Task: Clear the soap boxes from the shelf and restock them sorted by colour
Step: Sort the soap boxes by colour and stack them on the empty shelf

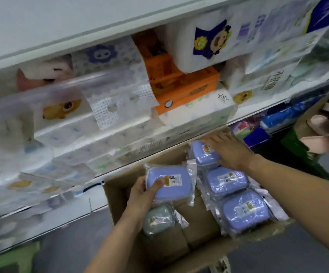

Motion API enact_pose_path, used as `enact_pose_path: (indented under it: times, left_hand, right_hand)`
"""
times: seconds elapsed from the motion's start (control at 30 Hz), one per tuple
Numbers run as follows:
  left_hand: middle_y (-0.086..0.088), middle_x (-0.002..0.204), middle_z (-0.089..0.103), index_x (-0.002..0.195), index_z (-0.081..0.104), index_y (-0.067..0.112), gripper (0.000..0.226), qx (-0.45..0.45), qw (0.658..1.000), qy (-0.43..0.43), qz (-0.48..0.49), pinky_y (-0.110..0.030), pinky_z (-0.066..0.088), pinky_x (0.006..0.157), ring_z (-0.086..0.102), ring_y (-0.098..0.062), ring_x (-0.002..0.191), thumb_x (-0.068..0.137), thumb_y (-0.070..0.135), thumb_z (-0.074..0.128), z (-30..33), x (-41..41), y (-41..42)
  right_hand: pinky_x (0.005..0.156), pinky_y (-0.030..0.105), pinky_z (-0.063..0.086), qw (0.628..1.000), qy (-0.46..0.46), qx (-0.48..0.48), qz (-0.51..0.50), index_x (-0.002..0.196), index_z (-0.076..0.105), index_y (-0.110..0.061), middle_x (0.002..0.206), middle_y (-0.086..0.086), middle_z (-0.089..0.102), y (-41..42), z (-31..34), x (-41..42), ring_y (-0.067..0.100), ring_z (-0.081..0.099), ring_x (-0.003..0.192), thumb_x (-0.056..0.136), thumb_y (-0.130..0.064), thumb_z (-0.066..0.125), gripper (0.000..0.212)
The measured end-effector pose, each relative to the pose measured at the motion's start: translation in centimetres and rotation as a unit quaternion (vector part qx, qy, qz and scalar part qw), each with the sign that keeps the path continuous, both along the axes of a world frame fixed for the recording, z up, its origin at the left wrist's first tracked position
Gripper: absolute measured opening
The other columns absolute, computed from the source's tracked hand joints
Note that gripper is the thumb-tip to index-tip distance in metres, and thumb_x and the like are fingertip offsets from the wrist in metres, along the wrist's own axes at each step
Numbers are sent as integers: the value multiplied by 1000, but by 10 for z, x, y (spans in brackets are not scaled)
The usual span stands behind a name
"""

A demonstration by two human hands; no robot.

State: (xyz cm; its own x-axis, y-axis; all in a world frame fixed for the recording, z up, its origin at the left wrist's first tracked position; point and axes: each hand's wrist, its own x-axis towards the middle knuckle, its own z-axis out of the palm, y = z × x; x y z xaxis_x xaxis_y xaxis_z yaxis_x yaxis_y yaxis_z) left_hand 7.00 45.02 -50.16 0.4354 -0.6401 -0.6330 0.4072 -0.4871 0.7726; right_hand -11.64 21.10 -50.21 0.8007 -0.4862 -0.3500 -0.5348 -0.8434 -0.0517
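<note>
The left hand (143, 191) grips a blue soap box (168, 183) in a clear wrapper, thumb curled over its top near the label, fingers underneath, holding it above the open carton (120, 186). The right hand (228, 152) lies flat, fingers nearly straight, pressing on the far blue box (203, 152) at the back of a row along the carton's right side. Two more blue boxes follow toward the camera, the middle box (225, 179) and the near box (245, 211), each wrapped and labelled. A green box (157, 218) lies in the carton just below the left hand. Behind the carton, the shelf (258, 113) carries tissue packs (100, 134) and orange cartons (187, 89).
</note>
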Motion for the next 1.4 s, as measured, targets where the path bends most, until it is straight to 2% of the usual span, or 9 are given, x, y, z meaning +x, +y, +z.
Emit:
enact_pose_path:
  times: [0.13, 0.27, 0.47, 0.57, 0.73, 0.93, 1.03, 1.2, 1.4]
  left_hand:
    - [-7, 103, 75, 117, 63, 13, 37, 26, 999, 8, 38, -37, 60, 75, 73, -24, 91, 84, 25, 73, -10, -50, -3]
    - [-5, 101, 76, 112, 63, 15, 26, 28, 997, 36, 58, -29, 57, 61, 74, -18, 81, 88, 22, 70, -17, -103, -14]
    - [-3, 107, 75, 119, 60, 16, 55, 7, 994, 93, 56, -37, 56, 84, 72, -20, 94, 72, 37, 77, -27, -166, -54]
    - [-3, 103, 75, 116, 60, 18, 30, 8, 991, 102, 87, -36, 58, 76, 72, -21, 91, 89, 28, 68, -29, -186, -80]
    - [0, 119, 48, 125, 56, 17, 40, 155, 978, -141, -4, -34, 43, 96, 54, -22, 108, 97, 46, 50, -41, -195, -99]
    - [-12, 145, 36, 145, 39, 21, 57, 195, 950, -215, -119, -35, 31, 105, 36, -32, 135, 98, 53, 43, -25, -182, -89]
    - [-11, 155, 28, 151, 27, 20, 76, 207, 893, -343, -204, -42, 25, 114, 24, -30, 143, 92, 68, 33, -9, -167, -67]
    - [-2, 149, 44, 147, 39, 20, 85, 193, 755, -591, -208, -48, 30, 113, 31, -26, 142, 84, 73, 19, 43, -130, -12]
    - [-5, 135, 57, 137, 51, 15, 71, 117, 728, -667, -100, -45, 47, 100, 55, -27, 122, 86, 63, 42, 103, -67, 81]
  right_hand:
    - [117, 50, 18, 999, -11, 43, 13, 153, 6, -34, 161, -3, 5, -14, -10, -15, 23, 10, 147, 83, -21, 73, 98]
    - [120, 41, 14, 994, -60, 87, -36, 155, 2, -29, 163, -2, -5, -21, -10, -50, 22, -3, 149, 86, -11, 65, 95]
    - [114, 45, 30, 973, -82, 149, -159, 156, 7, -26, 162, 6, 10, -26, -16, -113, 30, 16, 146, 94, -17, 52, 76]
    - [109, 44, 36, 972, -57, 160, -164, 153, 21, -18, 159, 8, 21, -30, -22, -129, 30, 29, 141, 93, -11, 46, 65]
    - [100, 45, 44, 967, -51, 184, -166, 142, 35, -19, 146, 6, 38, -28, -28, -132, 29, 42, 129, 90, -9, 47, 55]
    - [94, 50, 47, 976, -13, 158, -152, 140, 36, -15, 137, 11, 43, -23, -9, -117, 32, 46, 123, 89, -15, 48, 53]
    - [93, 46, 47, 984, 8, 118, -135, 135, 41, -15, 135, 10, 46, -11, 22, -106, 30, 46, 124, 92, -24, 53, 46]
    - [103, 40, 36, 998, -42, 22, -48, 145, 36, -21, 146, 4, 42, 39, 85, -77, 26, 39, 132, 96, -32, 47, 51]
    - [83, 41, 50, 971, -241, -5, 1, 134, 52, -16, 124, 4, 62, 138, 141, -20, 28, 61, 109, 84, -40, 54, 55]
